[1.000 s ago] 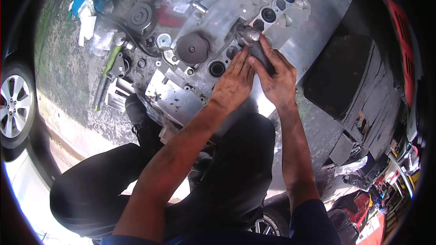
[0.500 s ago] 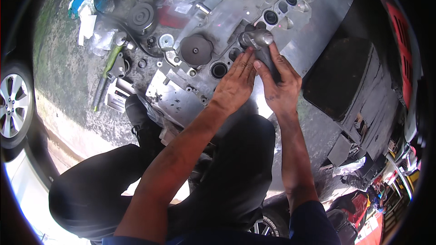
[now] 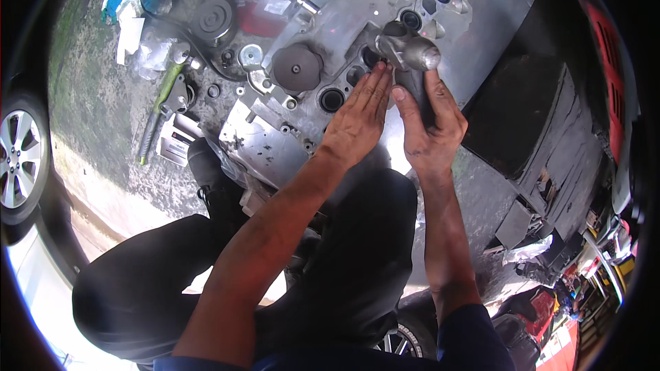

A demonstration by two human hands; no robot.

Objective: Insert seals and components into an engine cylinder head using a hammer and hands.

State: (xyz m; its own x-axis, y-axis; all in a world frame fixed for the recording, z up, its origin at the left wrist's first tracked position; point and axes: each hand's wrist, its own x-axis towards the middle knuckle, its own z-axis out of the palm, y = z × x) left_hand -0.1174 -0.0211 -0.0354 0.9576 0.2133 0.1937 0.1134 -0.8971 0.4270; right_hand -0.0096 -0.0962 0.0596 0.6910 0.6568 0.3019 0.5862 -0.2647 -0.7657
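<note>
My right hand (image 3: 434, 130) holds a grey, pistol-shaped metal tool (image 3: 412, 51) with a rounded shiny end, its thumb on one side and its fingers on the other. Its exact kind does not show clearly. Below the tool lies a silvery engine cover (image 3: 330, 69), with round black-rimmed holes (image 3: 331, 100) and a dark knobbed cap (image 3: 297, 67). My left hand (image 3: 357, 120) rests beside the tool with fingers stretched out together, their tips by a hole in the cover. It grips nothing. The tool hides part of the cover.
Left of the cover are a pulley (image 3: 212, 20), a dark belt (image 3: 206, 62), a green-and-grey handle (image 3: 161, 113), a small white box (image 3: 177, 139) and clear plastic bags (image 3: 155, 51). A black mat (image 3: 512, 120) lies right. A car wheel (image 3: 20, 154) stands far left.
The tool and my right hand have shifted a little to the right, its rounded end tipping nearer to me. My left hand has stayed almost in place, and a hole beside its fingertips is now uncovered.
</note>
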